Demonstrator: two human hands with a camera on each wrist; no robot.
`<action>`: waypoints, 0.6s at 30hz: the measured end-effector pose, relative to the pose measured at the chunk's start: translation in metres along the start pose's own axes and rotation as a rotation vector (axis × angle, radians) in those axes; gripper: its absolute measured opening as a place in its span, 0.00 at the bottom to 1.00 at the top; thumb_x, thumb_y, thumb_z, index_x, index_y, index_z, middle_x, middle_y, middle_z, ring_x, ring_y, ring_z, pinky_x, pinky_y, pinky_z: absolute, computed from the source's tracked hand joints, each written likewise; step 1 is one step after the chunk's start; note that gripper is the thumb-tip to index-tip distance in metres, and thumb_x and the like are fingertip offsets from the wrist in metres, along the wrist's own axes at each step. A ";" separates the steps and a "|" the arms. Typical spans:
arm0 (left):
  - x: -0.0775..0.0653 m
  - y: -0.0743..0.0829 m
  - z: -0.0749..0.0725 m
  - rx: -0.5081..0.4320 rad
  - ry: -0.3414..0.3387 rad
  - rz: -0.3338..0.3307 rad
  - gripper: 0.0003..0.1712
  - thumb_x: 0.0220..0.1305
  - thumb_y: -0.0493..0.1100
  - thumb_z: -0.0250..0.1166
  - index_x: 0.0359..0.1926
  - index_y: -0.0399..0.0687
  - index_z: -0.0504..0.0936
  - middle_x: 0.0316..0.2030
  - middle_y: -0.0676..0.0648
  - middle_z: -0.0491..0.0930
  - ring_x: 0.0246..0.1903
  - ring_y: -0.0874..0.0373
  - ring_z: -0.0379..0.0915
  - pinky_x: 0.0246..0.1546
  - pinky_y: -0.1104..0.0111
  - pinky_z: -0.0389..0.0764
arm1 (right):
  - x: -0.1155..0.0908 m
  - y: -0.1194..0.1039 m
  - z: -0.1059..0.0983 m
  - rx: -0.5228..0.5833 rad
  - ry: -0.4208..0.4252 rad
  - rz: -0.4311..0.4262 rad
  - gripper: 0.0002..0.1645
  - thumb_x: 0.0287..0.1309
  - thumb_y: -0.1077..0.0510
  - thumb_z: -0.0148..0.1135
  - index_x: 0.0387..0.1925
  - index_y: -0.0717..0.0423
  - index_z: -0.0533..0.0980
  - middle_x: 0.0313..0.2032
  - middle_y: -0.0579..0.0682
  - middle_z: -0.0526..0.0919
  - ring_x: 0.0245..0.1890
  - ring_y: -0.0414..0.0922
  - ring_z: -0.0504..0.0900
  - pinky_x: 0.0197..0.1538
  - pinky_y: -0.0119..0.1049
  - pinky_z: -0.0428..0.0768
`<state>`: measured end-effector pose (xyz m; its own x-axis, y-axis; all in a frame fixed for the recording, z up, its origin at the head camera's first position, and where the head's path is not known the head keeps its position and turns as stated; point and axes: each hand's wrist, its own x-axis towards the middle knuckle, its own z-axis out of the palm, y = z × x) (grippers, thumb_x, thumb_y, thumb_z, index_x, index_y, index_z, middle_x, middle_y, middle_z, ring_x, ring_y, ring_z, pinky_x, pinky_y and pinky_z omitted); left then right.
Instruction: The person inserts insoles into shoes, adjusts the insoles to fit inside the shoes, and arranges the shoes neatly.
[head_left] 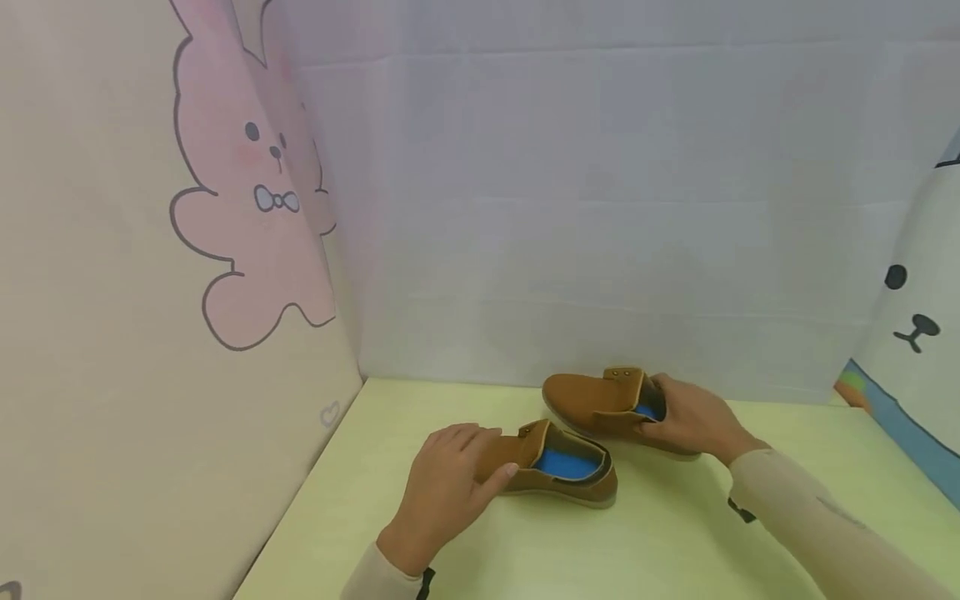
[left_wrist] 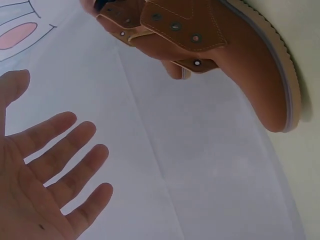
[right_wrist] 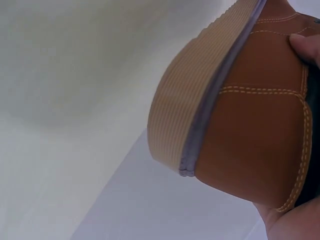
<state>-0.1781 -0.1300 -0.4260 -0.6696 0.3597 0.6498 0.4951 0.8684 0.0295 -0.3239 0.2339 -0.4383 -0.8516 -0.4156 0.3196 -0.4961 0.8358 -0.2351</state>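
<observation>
Two brown leather shoes without laces sit on the pale table, toes to the left in the head view. The nearer shoe (head_left: pixel 542 479) shows a bright blue insole. Over its toe hovers my left hand (head_left: pixel 446 479), fingers extended and spread; the left wrist view shows the palm (left_wrist: pixel 37 185) holding nothing, beside the shoe's toe and eyelets (left_wrist: pixel 195 37). Farther back is the second shoe (head_left: pixel 581 402). My right hand (head_left: pixel 693 419) grips it by the collar near the heel, thumb on the near side. In the right wrist view its stitched heel (right_wrist: pixel 250 130) and ribbed sole appear.
A pale cloth wall (head_left: pixel 600 208) rises right behind the far shoe. To the left stands a side wall with a pink rabbit print (head_left: pixel 262 250), and a printed panel (head_left: pixel 915 375) is at the right. The yellowish tabletop (head_left: pixel 570 554) extends toward me.
</observation>
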 end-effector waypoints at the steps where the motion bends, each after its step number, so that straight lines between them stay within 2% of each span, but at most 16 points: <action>1: -0.002 -0.002 0.000 0.006 0.006 -0.002 0.26 0.64 0.67 0.50 0.51 0.56 0.77 0.44 0.54 0.78 0.49 0.57 0.71 0.51 0.59 0.71 | 0.005 -0.003 0.001 0.000 0.003 -0.008 0.39 0.39 0.36 0.69 0.47 0.55 0.69 0.31 0.45 0.76 0.26 0.41 0.72 0.26 0.39 0.72; 6: -0.012 -0.012 0.001 0.026 0.024 -0.016 0.25 0.63 0.66 0.53 0.48 0.56 0.79 0.42 0.55 0.78 0.47 0.58 0.72 0.48 0.61 0.72 | 0.029 -0.017 0.007 -0.009 -0.009 -0.052 0.43 0.39 0.35 0.69 0.50 0.59 0.69 0.35 0.49 0.79 0.28 0.43 0.74 0.28 0.41 0.74; 10: -0.020 -0.018 0.003 0.043 0.042 -0.017 0.24 0.61 0.64 0.56 0.48 0.55 0.80 0.40 0.55 0.79 0.44 0.59 0.73 0.46 0.61 0.74 | 0.046 -0.028 0.014 -0.011 -0.026 -0.084 0.48 0.39 0.32 0.67 0.54 0.61 0.68 0.44 0.54 0.79 0.36 0.49 0.78 0.35 0.46 0.78; 13: -0.025 -0.022 0.003 0.047 0.044 -0.022 0.23 0.61 0.63 0.57 0.48 0.55 0.80 0.40 0.55 0.80 0.44 0.59 0.73 0.45 0.62 0.74 | 0.058 -0.035 0.020 0.001 -0.052 -0.090 0.49 0.40 0.31 0.66 0.56 0.60 0.67 0.48 0.57 0.78 0.41 0.52 0.78 0.39 0.49 0.78; 18: -0.028 -0.026 0.004 0.050 0.042 -0.032 0.22 0.60 0.62 0.58 0.47 0.54 0.80 0.40 0.54 0.80 0.44 0.59 0.73 0.44 0.62 0.74 | 0.074 -0.041 0.034 0.044 -0.070 -0.104 0.48 0.40 0.33 0.68 0.56 0.59 0.67 0.50 0.56 0.77 0.43 0.53 0.78 0.42 0.50 0.77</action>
<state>-0.1739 -0.1615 -0.4479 -0.6604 0.3180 0.6802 0.4447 0.8956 0.0130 -0.3727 0.1570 -0.4359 -0.8044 -0.5242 0.2796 -0.5876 0.7712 -0.2447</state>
